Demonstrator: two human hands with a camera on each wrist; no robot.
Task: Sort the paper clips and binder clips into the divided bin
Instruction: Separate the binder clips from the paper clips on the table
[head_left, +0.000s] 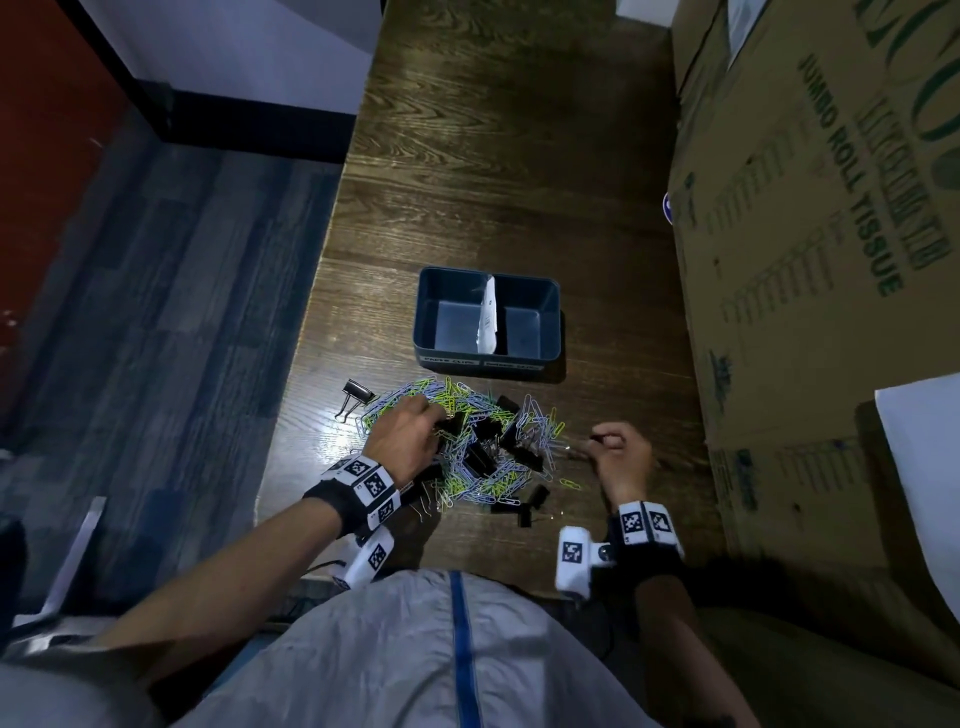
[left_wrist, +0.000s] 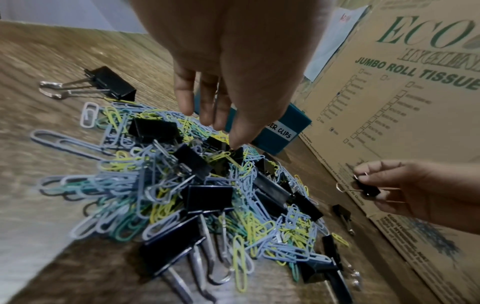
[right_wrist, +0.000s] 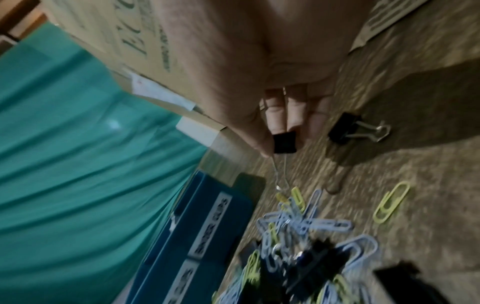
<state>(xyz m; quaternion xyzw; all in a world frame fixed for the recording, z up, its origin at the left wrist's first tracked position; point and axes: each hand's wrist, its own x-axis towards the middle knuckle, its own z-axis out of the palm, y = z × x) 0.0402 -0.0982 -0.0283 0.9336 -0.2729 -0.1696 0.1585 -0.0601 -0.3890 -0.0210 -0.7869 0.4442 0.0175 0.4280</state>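
A mixed pile (head_left: 467, 447) of blue, green and yellow paper clips and black binder clips lies on the wooden table (head_left: 493, 156). Just beyond it stands the blue divided bin (head_left: 426, 312), with a white divider and both halves bare. My left hand (head_left: 436, 421) reaches down into the pile (left_wrist: 161, 185). Its fingertips (left_wrist: 232, 142) touch a small black binder clip (left_wrist: 221, 144), but I cannot see whether they pinch it. My right hand (head_left: 608, 441) hovers right of the pile and pinches a small black binder clip (right_wrist: 284, 143) by its body, wire handles hanging down.
A tall cardboard box (head_left: 805, 260) walls off the table's right side, close to my right hand. One binder clip (head_left: 356, 395) lies alone by the table's left edge. Two more (head_left: 530, 506) lie near the front edge. Bare wood stretches beyond the bin.
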